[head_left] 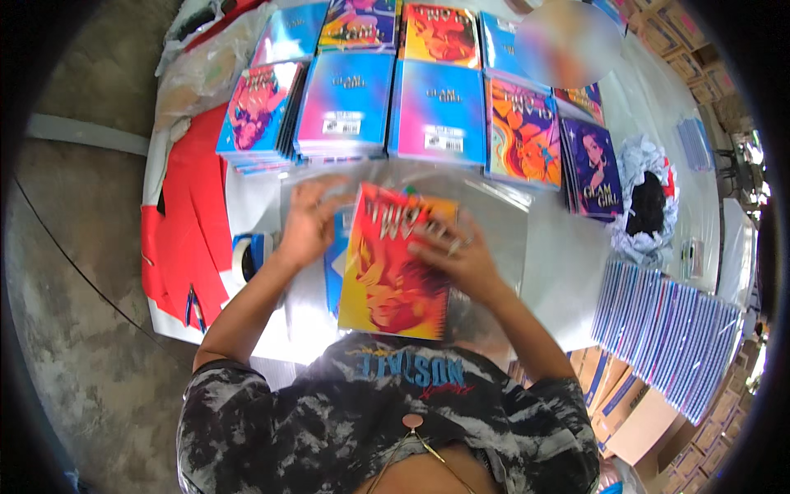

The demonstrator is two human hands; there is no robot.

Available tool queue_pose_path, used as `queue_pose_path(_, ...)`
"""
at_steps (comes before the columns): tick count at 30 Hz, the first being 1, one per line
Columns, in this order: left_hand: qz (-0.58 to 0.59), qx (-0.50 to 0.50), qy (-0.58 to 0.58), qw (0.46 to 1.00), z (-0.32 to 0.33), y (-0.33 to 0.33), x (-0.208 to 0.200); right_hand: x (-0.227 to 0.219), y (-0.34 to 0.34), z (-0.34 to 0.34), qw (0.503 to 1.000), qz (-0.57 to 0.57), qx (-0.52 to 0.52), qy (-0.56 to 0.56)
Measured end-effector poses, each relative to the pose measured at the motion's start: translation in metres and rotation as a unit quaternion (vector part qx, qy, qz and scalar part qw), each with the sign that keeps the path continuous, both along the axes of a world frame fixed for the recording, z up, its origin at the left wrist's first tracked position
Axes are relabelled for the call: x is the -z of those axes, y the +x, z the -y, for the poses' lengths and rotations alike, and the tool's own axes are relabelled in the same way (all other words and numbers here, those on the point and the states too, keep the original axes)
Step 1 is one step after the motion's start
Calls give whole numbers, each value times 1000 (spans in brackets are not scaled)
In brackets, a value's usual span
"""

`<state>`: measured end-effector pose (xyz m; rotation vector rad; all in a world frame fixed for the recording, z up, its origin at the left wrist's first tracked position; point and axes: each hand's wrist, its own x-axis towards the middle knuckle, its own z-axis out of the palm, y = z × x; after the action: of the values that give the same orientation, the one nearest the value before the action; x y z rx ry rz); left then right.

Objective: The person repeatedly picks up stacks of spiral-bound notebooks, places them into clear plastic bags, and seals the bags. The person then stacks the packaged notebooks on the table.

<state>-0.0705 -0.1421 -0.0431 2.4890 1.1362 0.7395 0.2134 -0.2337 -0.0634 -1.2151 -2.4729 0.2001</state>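
Observation:
A spiral-bound notebook (387, 280) with a red and yellow illustrated cover lies in front of my chest, its lettering upside down to me. My right hand (461, 259) grips its upper right part, fingers across the cover. Just off its upper left corner is my left hand (311, 222), blurred, with its fingers apart and nothing in them. Part of a blue item (334, 267) shows beneath the notebook's left edge. Clear plastic (502, 222) spreads out under and beyond the notebook.
Stacks of notebooks (346, 99) line the far side. A long row of notebooks (666, 329) stands at right, near crumpled paper (634, 239). At left are a tape roll (249, 255), red material (193, 214) and a blue-handled tool (194, 309). Cardboard boxes (617, 395) sit lower right.

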Motion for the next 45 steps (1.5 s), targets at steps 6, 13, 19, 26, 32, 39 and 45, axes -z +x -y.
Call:
queue_pose_path(6, 30, -155, 110, 981, -190, 42, -28, 9, 11, -45, 992, -58, 38, -102)
queue_pose_path(13, -204, -496, -64, 842, -365, 93, 32, -11, 114, -291, 898, -192, 396, -4)
queue_pose_path(19, 11, -386, -28, 922, -369, 53, 16, 16, 96, -366, 885, 41, 451, -113)
queue_pose_path(26, 461, -218, -217, 833, -69, 27, -77, -85, 122, -215, 701, -666, 175, -185)
queue_pose_path(32, -47, -341, -346, 873, 120, 9, 26, -56, 8, -2, 597, -642, 310, -368)
queue_pose_path(39, 30, -331, -224, 916, 129, -1, 37, -4, -9, 68, 746, -305, 353, -475)
queue_pose_path(45, -6, -356, -254, 899, 141, 46, 27, -19, 149, -111, 885, -199, 409, -105)
